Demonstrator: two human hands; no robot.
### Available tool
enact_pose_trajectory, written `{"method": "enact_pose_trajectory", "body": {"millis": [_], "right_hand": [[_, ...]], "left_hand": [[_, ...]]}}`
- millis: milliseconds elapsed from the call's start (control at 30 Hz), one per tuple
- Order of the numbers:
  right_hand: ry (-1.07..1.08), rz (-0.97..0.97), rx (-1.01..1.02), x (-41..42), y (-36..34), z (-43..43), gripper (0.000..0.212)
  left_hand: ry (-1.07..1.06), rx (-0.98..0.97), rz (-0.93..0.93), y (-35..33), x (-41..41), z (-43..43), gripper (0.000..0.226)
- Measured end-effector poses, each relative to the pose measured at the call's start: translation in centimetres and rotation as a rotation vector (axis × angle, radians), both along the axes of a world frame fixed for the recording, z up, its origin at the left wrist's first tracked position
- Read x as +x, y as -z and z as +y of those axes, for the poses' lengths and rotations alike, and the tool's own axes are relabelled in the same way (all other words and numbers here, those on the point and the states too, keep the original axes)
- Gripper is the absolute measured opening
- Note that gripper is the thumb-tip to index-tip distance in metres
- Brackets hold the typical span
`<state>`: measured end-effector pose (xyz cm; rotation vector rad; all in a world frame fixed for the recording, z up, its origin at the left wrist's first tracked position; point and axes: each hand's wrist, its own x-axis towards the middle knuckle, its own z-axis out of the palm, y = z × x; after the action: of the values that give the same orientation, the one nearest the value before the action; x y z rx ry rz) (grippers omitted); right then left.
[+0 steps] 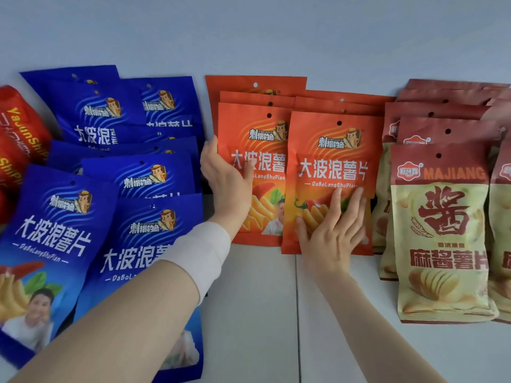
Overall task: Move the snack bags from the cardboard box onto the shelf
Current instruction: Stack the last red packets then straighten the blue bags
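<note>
Two rows of orange snack bags stand on the pale shelf [249, 313], leaning back against the wall. My left hand [226, 178] grips the left edge of the front orange bag in the left row [260, 150], thumb across its face. My right hand [331, 230] lies flat, fingers spread, against the lower front of the front orange bag in the right row [331, 161]. The cardboard box is out of view.
Several blue snack bags [55, 236] fill the shelf to the left, with red bags [19, 139] at the far left edge. Cream and brown MAJIANG bags [442, 244] stand in rows on the right. Bare shelf surface lies in front of the orange bags.
</note>
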<state>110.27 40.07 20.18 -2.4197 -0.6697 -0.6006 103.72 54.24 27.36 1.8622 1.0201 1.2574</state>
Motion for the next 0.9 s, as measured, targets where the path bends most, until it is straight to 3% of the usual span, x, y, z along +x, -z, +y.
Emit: {"method": "enact_pose_trajectory", "body": {"millis": [100,233,400,567,900], "right_hand": [[-0.025,-0.015,-0.044,-0.6,-1.1,0.1,0.08],[-0.107,-0.059,-0.138,-2.9,-5.1,0.7,0.067],[-0.348,-0.078,-0.487,-7.4,-12.1,4.1,0.048],[-0.396,-0.207,-0.74,-15.5,-14.4,7.5,0.044],[-0.375,-0.235,-1.0,-24.9,-12.8,10.8,0.038]], "left_hand": [[0.014,0.163,0.196,-0.8,-1.5,-0.2,0.073],[0.046,0.574,0.5,-3.0,-5.2,0.9,0.042],[0.148,0.764,0.952,-7.7,-12.4,4.4,0.034],[0.187,0.833,1.253,-9.2,-21.6,7.6,0.036],[0.214,0.674,1.324,-7.2,-32.0,11.7,0.035]]}}
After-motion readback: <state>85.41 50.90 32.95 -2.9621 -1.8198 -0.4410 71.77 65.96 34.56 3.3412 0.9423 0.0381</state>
